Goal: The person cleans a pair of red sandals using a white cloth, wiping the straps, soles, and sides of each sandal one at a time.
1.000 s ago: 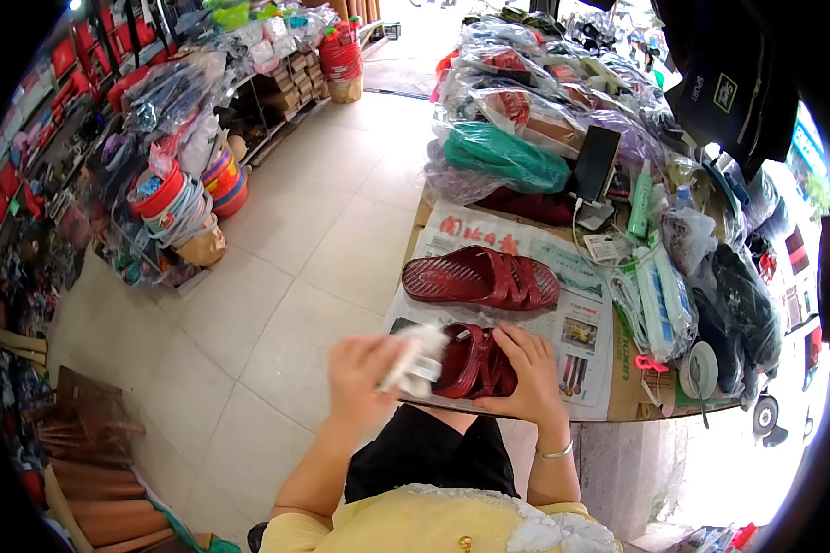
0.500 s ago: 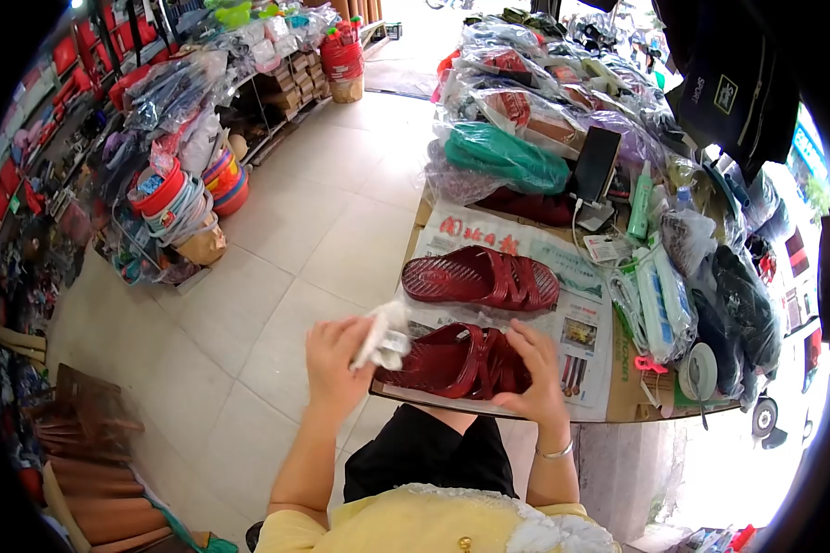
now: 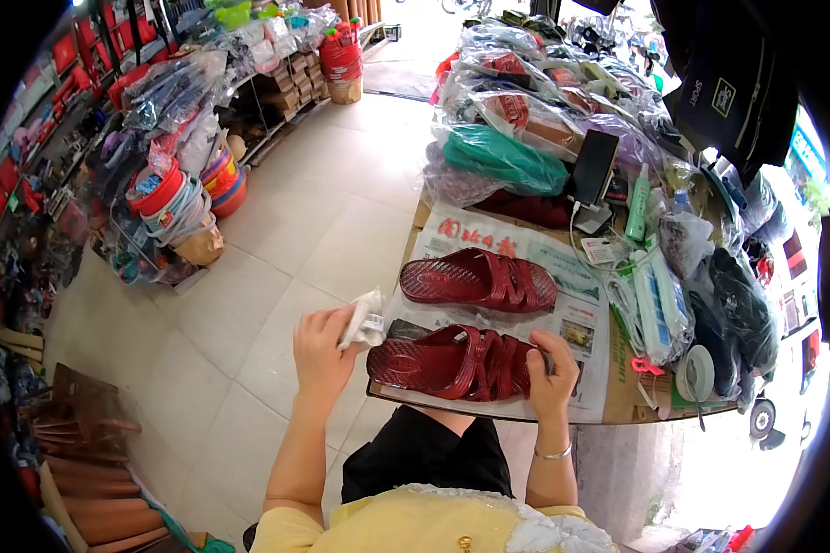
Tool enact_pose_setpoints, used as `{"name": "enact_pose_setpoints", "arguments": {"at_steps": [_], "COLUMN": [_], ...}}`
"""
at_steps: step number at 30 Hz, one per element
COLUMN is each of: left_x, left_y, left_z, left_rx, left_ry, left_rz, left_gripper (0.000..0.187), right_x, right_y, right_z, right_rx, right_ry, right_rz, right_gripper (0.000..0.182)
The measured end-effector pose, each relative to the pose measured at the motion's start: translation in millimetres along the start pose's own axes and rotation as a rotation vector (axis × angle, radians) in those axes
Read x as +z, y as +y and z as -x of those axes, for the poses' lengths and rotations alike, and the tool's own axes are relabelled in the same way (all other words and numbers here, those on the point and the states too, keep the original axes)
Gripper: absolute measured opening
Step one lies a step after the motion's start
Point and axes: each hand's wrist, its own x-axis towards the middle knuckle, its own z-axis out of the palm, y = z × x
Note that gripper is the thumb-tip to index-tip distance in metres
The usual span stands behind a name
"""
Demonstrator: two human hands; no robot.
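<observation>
Two dark red strappy sandals lie side by side on a newspaper, toes to the right. My left hand is closed around a crumpled white cloth, held just off the heel of the near sandal. At that sandal's toe end, my right hand has its fingers bent and its thumb against the edge, gripping it. The far sandal is untouched. Between the sandals, a small dark flat piece shows beside the near heel.
Plastic-bagged goods pile up behind the newspaper. A black phone with a white cable leans there, near a green tube. A tape roll sits on the right. Red buckets stand leftward on the tiled floor.
My right hand has shifted right to the near sandal's toe, fingers more bent. The near sandal has slid slightly left. My left hand has moved the cloth a little left and up, away from the heel.
</observation>
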Motion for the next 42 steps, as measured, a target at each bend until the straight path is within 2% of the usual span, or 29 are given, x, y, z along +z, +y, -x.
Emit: {"name": "enact_pose_setpoints", "arguments": {"at_steps": [3,5,6,8,9,11,12,14,15,17,18,19,21,22,24,25,27,35,37,39,41,42], "left_x": [-10,-12,-13,-4,-5,3,4,4,2,0,-2,-4,-10,-4,16,24,30,30,31,30,31,31], "left_y": [17,42,60,85,97,102,102,101,100,95,97,93,80,78,65,63,67,65,65,67,68,68], "left_z": [6,13,15,19,21,25,26,27,28,31,33,31,20,19,22,24,27,35,35,35,35,35], "left_rx": [0.044,0.112,0.142,0.21,0.2,0.192,0.197,-0.047,-0.048,0.332,0.28,0.272,0.361,0.248,0.199,0.192,0.33,0.362,0.365,0.349,0.33,0.327], "left_ry": [0.062,0.032,0.015,-0.01,-0.109,-0.347,-0.343,-0.705,-0.702,-0.612,-0.597,-0.599,-0.505,-0.389,-0.304,-0.282,-0.237,-0.266,-0.256,-0.251,-0.249,-0.252], "left_rz": [0.154,0.29,0.351,0.517,0.615,0.815,0.819,1.222,1.222,0.924,1.053,1.057,0.792,0.739,0.567,0.49,0.249,0.151,0.173,0.183,0.198,0.196], "left_gripper": [0.049,0.046,0.044,0.044,0.047,0.066,0.066,0.088,0.088,0.101,0.088,0.088,0.068,0.052,0.052,0.05,0.047,0.045,0.045,0.044,0.043,0.042], "right_x": [-2,-1,3,27,37,64,64,59,57,51,43,35,19,12,2,11,36,12,-1,-9,-7,-1], "right_y": [0,-11,-15,-54,-61,-61,-55,-44,-44,-46,-47,-56,-55,-57,-65,-71,-82,-51,-43,-48,-62,-68], "right_z": [6,10,18,20,24,39,38,35,36,36,34,28,16,7,-11,-13,-12,-16,-19,-24,-26,-26], "right_rx": [-0.078,-0.452,-0.541,-0.654,-0.691,-0.62,-0.626,-0.561,-0.563,-0.571,-0.591,-0.588,-0.568,-0.568,-0.693,-0.618,-0.49,-0.377,-0.252,-0.287,-0.346,-0.457], "right_ry": [0.079,0.144,0.099,0.04,-0.059,-0.016,-0.014,-0.097,-0.1,-0.088,-0.054,0.016,0.167,0.166,0.038,-0.107,-0.417,-0.372,-0.296,-0.278,-0.1,-0.109], "right_rz": [0.064,0.14,0.167,0.081,0.002,-0.154,-0.15,0.022,0.02,0.01,0.074,0.105,0.126,0.128,0.395,0.394,0.415,0.432,0.413,0.458,0.496,0.485], "right_gripper": [0.023,0.027,0.052,0.077,0.088,0.084,0.084,0.081,0.081,0.075,0.067,0.057,0.054,0.054,0.054,0.05,0.041,0.033,0.034,0.033,0.034,0.037]}}
